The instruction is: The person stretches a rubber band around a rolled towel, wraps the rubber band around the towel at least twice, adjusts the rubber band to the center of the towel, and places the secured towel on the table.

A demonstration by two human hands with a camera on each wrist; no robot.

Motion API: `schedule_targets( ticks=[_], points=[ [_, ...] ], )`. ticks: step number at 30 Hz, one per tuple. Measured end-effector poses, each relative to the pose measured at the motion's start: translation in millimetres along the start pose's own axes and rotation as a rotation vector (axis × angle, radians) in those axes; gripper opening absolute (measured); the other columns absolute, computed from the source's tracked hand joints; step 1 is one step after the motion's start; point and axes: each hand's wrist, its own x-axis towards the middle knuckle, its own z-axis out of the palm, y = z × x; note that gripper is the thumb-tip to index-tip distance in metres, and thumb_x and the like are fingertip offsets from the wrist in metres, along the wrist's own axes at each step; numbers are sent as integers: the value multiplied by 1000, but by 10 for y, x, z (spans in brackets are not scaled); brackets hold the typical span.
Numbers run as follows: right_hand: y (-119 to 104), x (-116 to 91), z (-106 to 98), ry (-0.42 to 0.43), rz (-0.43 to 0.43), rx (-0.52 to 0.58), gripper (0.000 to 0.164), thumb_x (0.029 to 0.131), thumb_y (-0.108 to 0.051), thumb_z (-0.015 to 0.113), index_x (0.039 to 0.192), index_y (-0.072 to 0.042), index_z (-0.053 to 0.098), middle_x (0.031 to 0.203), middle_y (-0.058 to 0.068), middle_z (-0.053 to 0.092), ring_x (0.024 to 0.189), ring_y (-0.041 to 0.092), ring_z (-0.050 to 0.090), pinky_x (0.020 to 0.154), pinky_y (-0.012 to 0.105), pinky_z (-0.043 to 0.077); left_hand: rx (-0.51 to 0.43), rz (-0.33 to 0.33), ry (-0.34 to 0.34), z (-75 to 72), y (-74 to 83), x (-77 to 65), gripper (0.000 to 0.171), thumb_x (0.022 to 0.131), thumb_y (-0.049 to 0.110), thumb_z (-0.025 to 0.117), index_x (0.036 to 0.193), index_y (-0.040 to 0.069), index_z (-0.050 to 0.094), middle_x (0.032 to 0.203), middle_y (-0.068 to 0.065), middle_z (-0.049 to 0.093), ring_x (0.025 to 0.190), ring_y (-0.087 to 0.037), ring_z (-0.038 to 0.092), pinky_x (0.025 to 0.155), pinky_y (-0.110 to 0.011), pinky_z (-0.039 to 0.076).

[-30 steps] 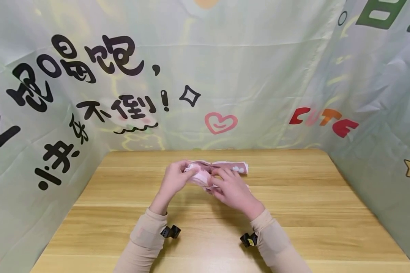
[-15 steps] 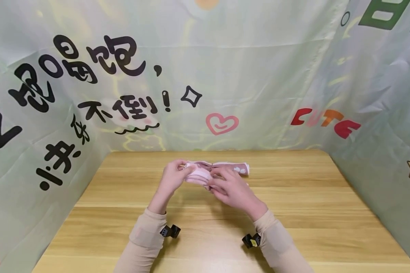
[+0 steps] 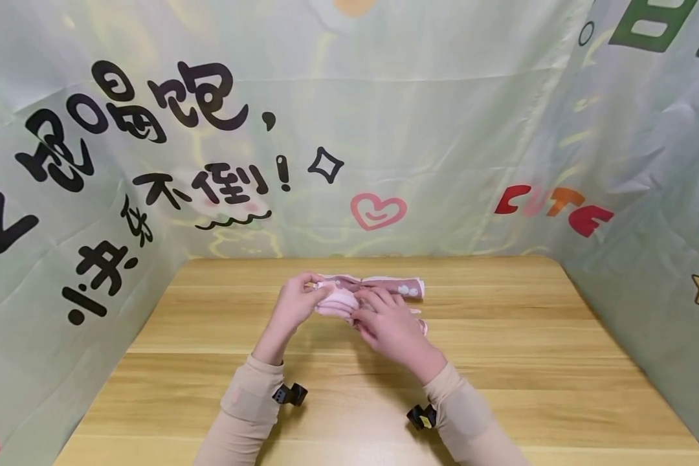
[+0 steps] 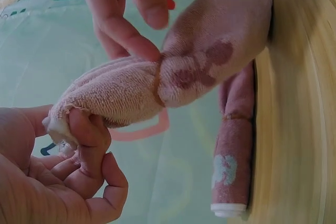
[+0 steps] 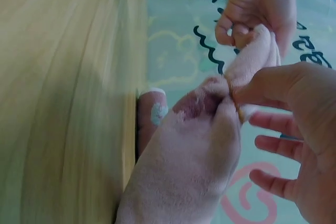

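Note:
A rolled light pink towel (image 4: 205, 35) is cinched at its middle by a brown elastic band (image 4: 158, 85). My left hand (image 3: 297, 302) pinches the towel's left end, thumb in front and fingers curled over the edge. At the band, my right hand (image 3: 393, 323) grips the towel between thumb and finger; its other fingers stand apart from the cloth in the right wrist view. The held half is lifted off the table. Just behind lies a second, darker pink rolled towel (image 3: 396, 287) with a pale motif, also banded at its middle.
Everything rests on a wooden table (image 3: 501, 362). A printed cloth backdrop (image 3: 443, 142) rises along its back and both sides. Small black wrist cameras (image 3: 291, 395) sit on the beige sleeves (image 3: 250, 395).
The towel's left end has turned, so its pale folded layers now face me. My right hand has shifted slightly left along the towel, showing more of its right end.

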Motion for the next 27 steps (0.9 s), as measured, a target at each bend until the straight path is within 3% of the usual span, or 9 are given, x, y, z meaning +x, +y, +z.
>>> schedule_targets(
  ticks=[11, 18, 27],
  points=[
    [-110, -23, 54, 40, 34, -129, 21, 81, -26, 74, 98, -17, 67, 124, 6, 60, 118, 28, 55, 85, 45, 48, -74, -44, -46, 21, 12, -2, 19, 87, 9, 69, 97, -6, 64, 75, -12, 69, 57, -7, 59, 54, -24, 49],
    [-93, -23, 129, 104, 35, -72, 24, 80, -24, 76, 99, -18, 63, 122, 9, 60, 115, 29, 57, 85, 46, 51, -165, -80, -49, -29, 11, 10, 19, 88, 8, 66, 99, -8, 63, 69, -2, 65, 57, -7, 59, 55, -24, 49],
    [-76, -16, 215, 230, -1, -10, 30, 74, -22, 83, 97, -18, 64, 114, 13, 61, 100, 30, 62, 79, 42, 52, -265, -141, -112, -58, 25, 21, 20, 92, 9, 63, 101, -8, 59, 64, 4, 61, 54, -6, 57, 52, -20, 45]
  ],
)
